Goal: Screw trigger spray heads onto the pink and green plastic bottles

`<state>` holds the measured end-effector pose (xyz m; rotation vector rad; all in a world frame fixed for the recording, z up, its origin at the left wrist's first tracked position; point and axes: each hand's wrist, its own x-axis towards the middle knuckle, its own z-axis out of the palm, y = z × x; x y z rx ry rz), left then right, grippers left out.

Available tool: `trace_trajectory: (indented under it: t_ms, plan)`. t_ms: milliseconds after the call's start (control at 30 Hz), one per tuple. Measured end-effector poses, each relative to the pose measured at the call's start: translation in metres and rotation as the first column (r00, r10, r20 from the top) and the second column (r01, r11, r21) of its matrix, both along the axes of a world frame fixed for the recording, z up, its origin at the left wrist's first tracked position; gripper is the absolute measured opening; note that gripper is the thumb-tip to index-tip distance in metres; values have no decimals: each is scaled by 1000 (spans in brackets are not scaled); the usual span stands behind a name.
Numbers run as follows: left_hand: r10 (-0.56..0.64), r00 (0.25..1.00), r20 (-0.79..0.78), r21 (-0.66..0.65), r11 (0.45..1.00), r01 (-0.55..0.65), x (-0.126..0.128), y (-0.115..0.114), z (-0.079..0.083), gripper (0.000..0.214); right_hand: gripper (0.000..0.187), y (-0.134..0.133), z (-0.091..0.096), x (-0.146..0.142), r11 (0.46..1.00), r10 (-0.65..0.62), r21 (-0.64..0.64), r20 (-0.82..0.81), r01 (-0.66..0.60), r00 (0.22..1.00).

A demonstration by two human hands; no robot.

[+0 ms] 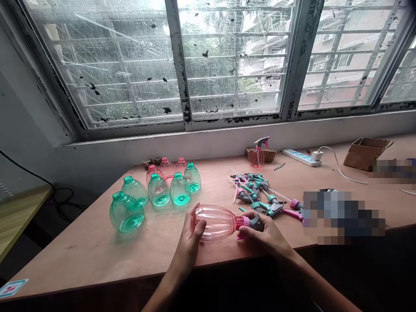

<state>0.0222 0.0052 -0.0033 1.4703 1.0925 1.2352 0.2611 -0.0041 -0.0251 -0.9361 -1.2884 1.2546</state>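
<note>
Near the table's front edge, a clear pink spray bottle (216, 223) lies sideways between my hands. My left hand (191, 234) is wrapped round its base, thumb on the near side. At the neck, my right hand (263, 232) grips the grey and pink spray head (255, 222), which sits on the bottle's mouth; whether it is fully screwed down I cannot tell. Beyond my right hand lies a heap of loose spray heads (256, 190) in teal, pink and grey. To the left stand several green bottles (180, 190) and three pink bottles (167, 169), all without heads.
A pink spray bottle with its head (257, 156) stands by a brown basket (268, 155) under the window. Further right are a white power strip (302, 157) with a plug and cable, a cardboard box (365, 154), and a blurred-out patch (341, 216).
</note>
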Motion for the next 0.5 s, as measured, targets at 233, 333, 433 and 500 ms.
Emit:
trace_trajectory:
  t_ms: [233,333,433,500]
  plan:
    - [-85,996,27,115,990,81,-3,-2,-5,65,38,-3,3,1,997,56,47,71,-60,996]
    - [-117,992,45,142,984,110,-4,-1,-7,65,37,-3,2,4,990,128,39,100,-132,987]
    - [-96,995,19,97,991,94,-4,-2,-6,70,36,-3,0,6,987,155,33,81,-158,985]
    - [-90,996,-8,18,996,90,-4,-3,-4,79,36,-2,0,5,988,151,35,60,-154,987]
